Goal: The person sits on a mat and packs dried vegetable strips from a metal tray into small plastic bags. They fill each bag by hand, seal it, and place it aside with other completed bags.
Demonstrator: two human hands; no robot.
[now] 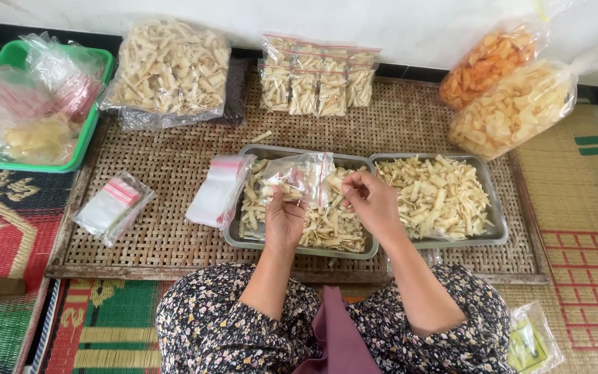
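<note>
My left hand holds a small clear zip bag with a red seal strip, partly filled with pale snack pieces. My right hand pinches a snack piece at the bag's open mouth. Both hands hover over the left metal tray, which is full of pale curled crackers. A second metal tray with the same crackers sits just to the right.
A stack of empty zip bags leans on the left tray; another stack lies further left. Filled small bags and a large cracker bag stand at the back. A green tray sits far left, orange and yellow chip bags at right.
</note>
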